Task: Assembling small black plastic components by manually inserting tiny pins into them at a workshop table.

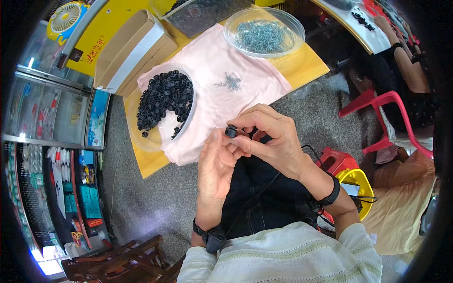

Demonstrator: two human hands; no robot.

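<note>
A small black ring-shaped plastic part (pixel 230 131) sits between my two hands, just past the table's near edge. My right hand (pixel 273 137) pinches it between thumb and forefinger. Close against its left side is my left hand (pixel 216 160), fingers curled and thumb raised beside the part; whether those fingers hold anything else is hidden. To the left, a clear round tub (pixel 193 106) carries a heap of similar black parts (pixel 163 96). A small pile of metal screws (pixel 230 82) lies on the pink cloth (pixel 210 61) beyond my hands.
At the back right of the table (pixel 316 70) stands a round tub (pixel 299 33) of screws. A cardboard box (pixel 137 52) and a clear bin (pixel 203 19) are at the back. Right of me are a yellow basket (pixel 365 188), a red stool (pixel 377 106) and a co-worker's arm (pixel 408 66).
</note>
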